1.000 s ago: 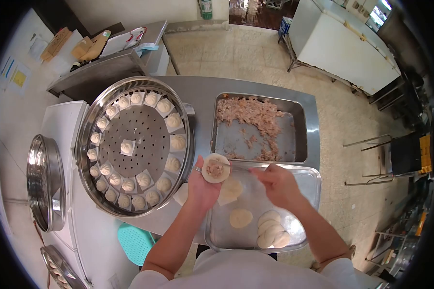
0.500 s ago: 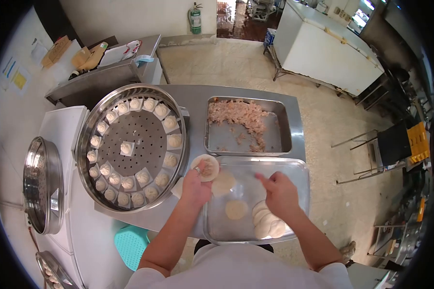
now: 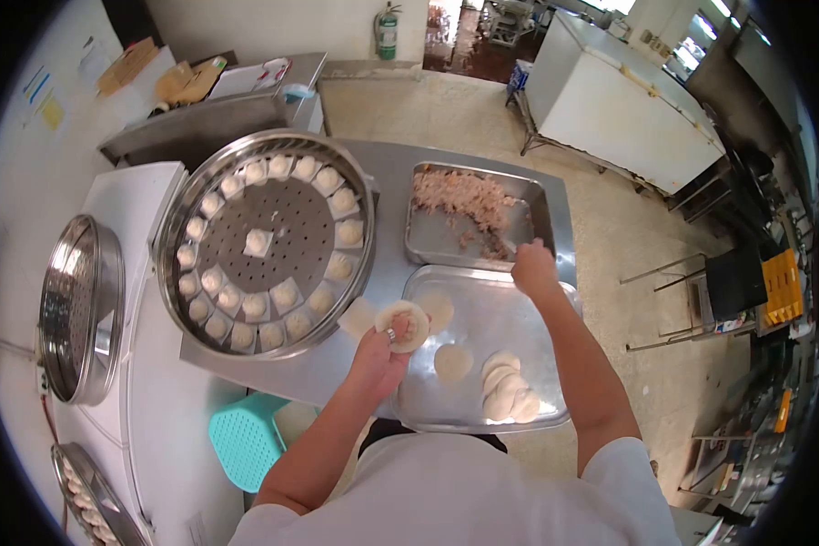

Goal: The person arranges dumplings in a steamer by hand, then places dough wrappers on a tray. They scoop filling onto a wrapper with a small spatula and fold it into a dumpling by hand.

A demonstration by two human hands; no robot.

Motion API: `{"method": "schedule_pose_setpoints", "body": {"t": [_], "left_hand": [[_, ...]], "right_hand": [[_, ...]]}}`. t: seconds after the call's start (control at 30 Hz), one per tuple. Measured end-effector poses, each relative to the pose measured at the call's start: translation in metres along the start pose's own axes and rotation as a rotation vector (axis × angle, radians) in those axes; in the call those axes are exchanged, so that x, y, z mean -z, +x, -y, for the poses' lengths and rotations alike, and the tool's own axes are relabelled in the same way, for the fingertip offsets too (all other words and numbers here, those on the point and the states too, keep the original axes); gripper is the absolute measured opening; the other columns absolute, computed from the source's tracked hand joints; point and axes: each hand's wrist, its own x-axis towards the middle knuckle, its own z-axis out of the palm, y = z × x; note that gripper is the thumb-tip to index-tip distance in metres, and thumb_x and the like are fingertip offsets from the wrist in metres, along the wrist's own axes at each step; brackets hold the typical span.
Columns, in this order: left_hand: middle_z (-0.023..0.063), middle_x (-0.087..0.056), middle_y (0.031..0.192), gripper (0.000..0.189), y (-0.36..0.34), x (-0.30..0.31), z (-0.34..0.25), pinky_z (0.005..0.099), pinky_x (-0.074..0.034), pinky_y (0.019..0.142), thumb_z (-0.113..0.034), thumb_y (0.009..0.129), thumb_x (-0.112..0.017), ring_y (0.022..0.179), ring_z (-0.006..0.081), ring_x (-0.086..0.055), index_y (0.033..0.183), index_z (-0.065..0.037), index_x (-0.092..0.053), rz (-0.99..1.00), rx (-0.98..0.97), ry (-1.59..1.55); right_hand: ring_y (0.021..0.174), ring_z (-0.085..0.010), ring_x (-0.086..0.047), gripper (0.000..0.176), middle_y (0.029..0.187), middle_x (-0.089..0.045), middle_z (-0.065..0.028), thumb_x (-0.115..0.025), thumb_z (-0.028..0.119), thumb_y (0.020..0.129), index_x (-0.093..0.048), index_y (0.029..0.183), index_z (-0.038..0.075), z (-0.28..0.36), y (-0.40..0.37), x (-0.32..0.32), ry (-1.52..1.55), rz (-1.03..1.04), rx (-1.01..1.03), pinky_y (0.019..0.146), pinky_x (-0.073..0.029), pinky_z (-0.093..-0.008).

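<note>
L hand (image 3: 378, 359): fingers curled up around wrapper (image 3: 402, 326); it sits in my palm w/ a dab of filling, open, not pleated, over near-left corner of dough tray (image 3: 500, 314).
R hand (image 3: 534, 268): at near rim of filling pan (image 3: 446, 241); fingers bunched, can't tell if gripping anything.
Done: steamer tray (image 3: 291, 218) outer ring full of buns (image 3: 344, 200), part inner ring, one at centre.
Left: bare middle; dough rounds (image 3: 510, 391) stacked; meat (image 3: 464, 196) remaining.
In way: paper squares (image 3: 356, 318) just beside wrapper; otherwise nothing between it and steamer tray.
</note>
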Motion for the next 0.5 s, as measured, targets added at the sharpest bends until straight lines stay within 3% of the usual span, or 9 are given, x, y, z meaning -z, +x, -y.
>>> {"method": "schedule_pose_setpoints", "body": {"t": [0.03,0.13,0.2,0.23,0.27,0.33,0.5], "left_hand": [[0.0193,-0.065,0.126,0.035,-0.003,-0.002,-0.002,0.0411,-0.048,0.111,-0.018,0.103,-0.061,0.121,0.0301,-0.062,0.129,0.005,-0.057,0.012,-0.002,-0.015],[0.0166,-0.065,0.127,0.035,-0.014,0.0,-0.007,0.0392,-0.048,0.109,-0.02,0.103,-0.063,0.12,0.0276,-0.061,0.128,0.003,-0.058,0.088,-0.015,-0.019],[0.0148,-0.065,0.127,0.035,-0.017,0.001,-0.006,0.038,-0.048,0.108,-0.02,0.101,-0.065,0.119,0.0257,-0.061,0.128,0.002,-0.06,0.117,-0.012,-0.018],[0.014,-0.065,0.126,0.035,-0.017,-0.001,-0.005,0.0376,-0.048,0.107,-0.02,0.101,-0.066,0.118,0.0247,-0.061,0.127,0.001,-0.06,0.118,-0.001,-0.02],[0.0131,-0.065,0.126,0.035,-0.017,-0.002,-0.003,0.0371,-0.048,0.106,-0.02,0.1,-0.067,0.118,0.0238,-0.061,0.127,0.001,-0.06,0.121,0.011,-0.021],[0.0127,-0.066,0.124,0.035,-0.018,-0.004,0.004,0.0382,-0.049,0.104,-0.017,0.098,-0.068,0.116,0.0235,-0.062,0.127,0.0,-0.06,0.15,0.036,-0.001],[0.0119,-0.066,0.121,0.034,-0.025,-0.01,0.014,0.0377,-0.053,0.095,-0.01,0.096,-0.069,0.111,0.0232,-0.064,0.127,0.0,-0.059,0.158,0.046,0.17]], "right_hand": [[0.094,-0.0397,-0.072,0.019,0.111,-0.068,-0.0226,-0.064,0.011,0.09,-0.075,0.101,0.0,0.002,-0.004,0.002,-0.107,-0.089,0.04,0.076,-0.059,-0.0428],[0.081,-0.0322,-0.071,0.02,0.102,-0.071,-0.0188,-0.064,0.01,0.092,-0.075,0.105,0.0,0.02,-0.046,0.027,0.22,-0.455,0.186,0.068,-0.057,-0.0402],[0.082,-0.0227,-0.07,0.026,0.104,-0.073,-0.0167,-0.068,0.018,0.096,-0.074,0.111,-0.001,0.048,-0.093,0.038,0.882,0.096,-0.05,0.072,-0.056,-0.0382],[0.078,-0.0147,-0.067,0.026,0.098,-0.074,-0.0108,-0.067,0.017,0.098,-0.074,0.115,-0.001,0.067,-0.119,0.039,1.273,0.295,-0.177,0.068,-0.055,-0.0317],[0.074,-0.0138,-0.066,0.027,0.093,-0.072,-0.0065,-0.066,0.016,0.1,-0.073,0.119,-0.002,0.083,-0.141,0.034,1.477,0.355,-0.11,0.066,-0.055,-0.0286],[0.07,-0.014,-0.065,0.025,0.09,-0.071,-0.0084,-0.061,0.017,0.105,-0.071,0.109,-0.005,0.12,-0.172,0.049,1.7,0.391,-0.174,0.065,-0.057,-0.0289],[0.066,-0.0123,-0.063,0.022,0.083,-0.069,-0.0067,-0.06,0.016,0.105,-0.068,0.103,-0.005,0.132,-0.194,0.037,1.616,0.279,-0.278,0.063,-0.056,-0.0285]]}}
